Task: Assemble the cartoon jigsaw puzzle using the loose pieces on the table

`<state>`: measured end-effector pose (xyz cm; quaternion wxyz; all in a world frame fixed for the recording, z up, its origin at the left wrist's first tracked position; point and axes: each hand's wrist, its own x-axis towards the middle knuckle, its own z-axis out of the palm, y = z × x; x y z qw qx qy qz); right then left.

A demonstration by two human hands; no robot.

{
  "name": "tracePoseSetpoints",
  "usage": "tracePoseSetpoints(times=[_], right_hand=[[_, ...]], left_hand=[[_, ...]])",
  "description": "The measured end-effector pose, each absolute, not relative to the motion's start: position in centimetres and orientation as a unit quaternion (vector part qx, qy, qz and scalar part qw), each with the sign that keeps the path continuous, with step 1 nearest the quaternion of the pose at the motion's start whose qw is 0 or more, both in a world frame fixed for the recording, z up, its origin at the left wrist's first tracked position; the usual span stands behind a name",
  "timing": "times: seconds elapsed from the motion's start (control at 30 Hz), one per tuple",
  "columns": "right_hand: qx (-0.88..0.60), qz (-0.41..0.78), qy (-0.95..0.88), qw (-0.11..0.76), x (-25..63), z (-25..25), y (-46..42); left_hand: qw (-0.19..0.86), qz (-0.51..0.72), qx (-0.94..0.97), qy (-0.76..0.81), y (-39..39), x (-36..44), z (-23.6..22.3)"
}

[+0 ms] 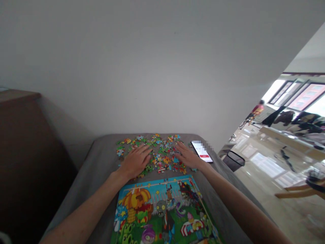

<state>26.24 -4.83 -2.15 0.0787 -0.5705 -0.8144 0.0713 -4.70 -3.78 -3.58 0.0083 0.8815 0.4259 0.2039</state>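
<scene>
Loose jigsaw puzzle pieces lie in a wide, colourful scatter on a grey cloth-covered surface. Over the left part of the scatter rests my left hand, palm down with fingers stretched out. My right hand lies flat at the right side of the pieces, its fingers spread. Neither hand grips anything that I can see; pieces under the palms are hidden. Closer to me, between my forearms, is a puzzle board with a bright cartoon picture of zombies and plants. Its near edge runs out of view.
A phone with a lit screen lies just right of my right hand. Behind the surface stands a plain wall. A brown wooden cabinet is on the left. To the right are a tiled floor, wooden chair legs and a distant person.
</scene>
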Motion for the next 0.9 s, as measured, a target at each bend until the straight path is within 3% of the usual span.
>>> tracePoseSetpoints(times=[0.27,0.77,0.9], right_hand=[[-0.584,0.058,-0.809,0.03,20.1,-4.2,1.6],[-0.601,0.085,-0.795,-0.014,18.8,-3.7,2.4],[-0.594,0.075,-0.801,0.012,19.1,-2.8,0.7]], left_hand=[[0.056,0.09,0.928,0.358,-7.0,-2.1,-4.7],[0.03,0.096,0.894,0.437,-6.7,-4.8,-2.0],[0.001,0.111,0.889,0.444,-6.9,-4.4,-1.5]])
